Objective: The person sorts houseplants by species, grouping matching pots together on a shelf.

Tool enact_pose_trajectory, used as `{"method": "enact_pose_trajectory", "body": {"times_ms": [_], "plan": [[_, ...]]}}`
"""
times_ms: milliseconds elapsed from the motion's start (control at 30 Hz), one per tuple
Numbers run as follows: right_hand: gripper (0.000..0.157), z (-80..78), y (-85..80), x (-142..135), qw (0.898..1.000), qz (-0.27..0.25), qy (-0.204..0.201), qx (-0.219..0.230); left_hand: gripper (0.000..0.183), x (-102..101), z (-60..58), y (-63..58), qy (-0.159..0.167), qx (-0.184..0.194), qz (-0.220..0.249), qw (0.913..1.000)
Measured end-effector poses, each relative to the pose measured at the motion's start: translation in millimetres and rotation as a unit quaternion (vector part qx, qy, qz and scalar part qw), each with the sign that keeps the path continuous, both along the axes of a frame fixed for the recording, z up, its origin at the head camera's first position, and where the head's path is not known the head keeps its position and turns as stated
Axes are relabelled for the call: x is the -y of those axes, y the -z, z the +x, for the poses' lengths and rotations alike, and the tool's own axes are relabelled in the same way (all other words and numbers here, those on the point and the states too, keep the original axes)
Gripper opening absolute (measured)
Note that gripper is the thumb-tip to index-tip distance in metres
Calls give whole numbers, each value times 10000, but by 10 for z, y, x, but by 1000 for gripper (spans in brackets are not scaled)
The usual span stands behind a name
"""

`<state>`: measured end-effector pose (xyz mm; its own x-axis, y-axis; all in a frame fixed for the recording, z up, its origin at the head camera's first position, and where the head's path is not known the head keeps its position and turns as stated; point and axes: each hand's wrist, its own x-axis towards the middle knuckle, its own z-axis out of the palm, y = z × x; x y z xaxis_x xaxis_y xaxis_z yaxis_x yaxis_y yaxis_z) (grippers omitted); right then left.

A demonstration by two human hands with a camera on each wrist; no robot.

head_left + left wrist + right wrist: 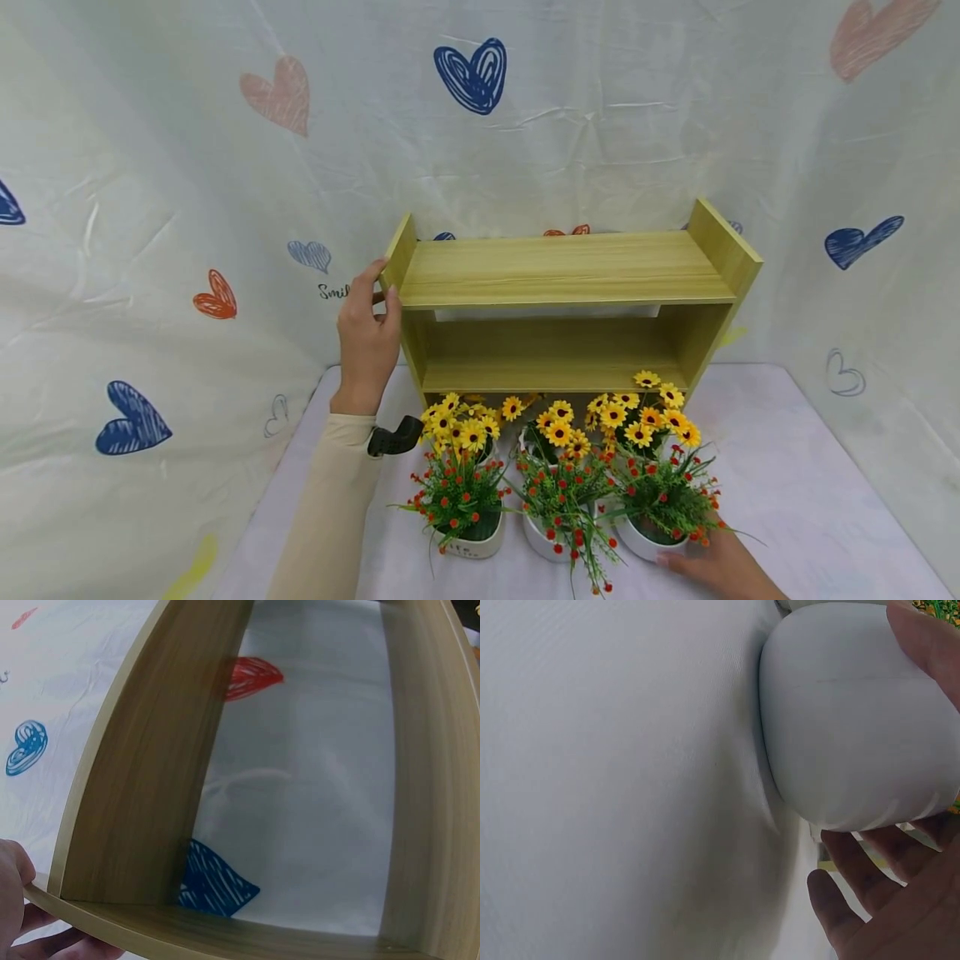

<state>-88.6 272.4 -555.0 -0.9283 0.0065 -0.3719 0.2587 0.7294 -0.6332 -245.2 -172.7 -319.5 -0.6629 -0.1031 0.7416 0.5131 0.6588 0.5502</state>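
Observation:
My left hand (367,343) grips the upper left side panel of a two-tier wooden shelf (562,268), its thumb and fingers on either side of the panel edge. At the front right, my right hand (722,565) holds a white flowerpot (855,712) of red-flowered greenery (667,492), thumb on one side and fingers on the other. The pot's base is at the tabletop. Left of it stand a middle white pot (543,540) and a left white pot (480,543) with lettering, both with similar red flowers.
Yellow flowers (558,429) in several pots stand behind the red-flowered ones, before the shelf's lower part. A white cloth covers the table (780,483). A curtain (600,125) printed with hearts hangs behind and at both sides.

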Motion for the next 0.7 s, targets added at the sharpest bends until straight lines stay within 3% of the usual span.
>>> {"method": "enact_pose_trajectory", "body": {"times_ms": [233,433,600,700], "plan": [[112,9,9,26,9998,107,146,95,41,-6,-10,14,37,28,17,10000],[114,88,-11,-17,9984,552,63,85,41,-4,-13,13,47,33,12,10000],[114,198,-109,-72,9957,742,417,361,41,1,-7,17,50,35,47,10000],[116,220,-230,-77,9969,614,458,177,41,5,-11,19,22,23,35,10000]]}}
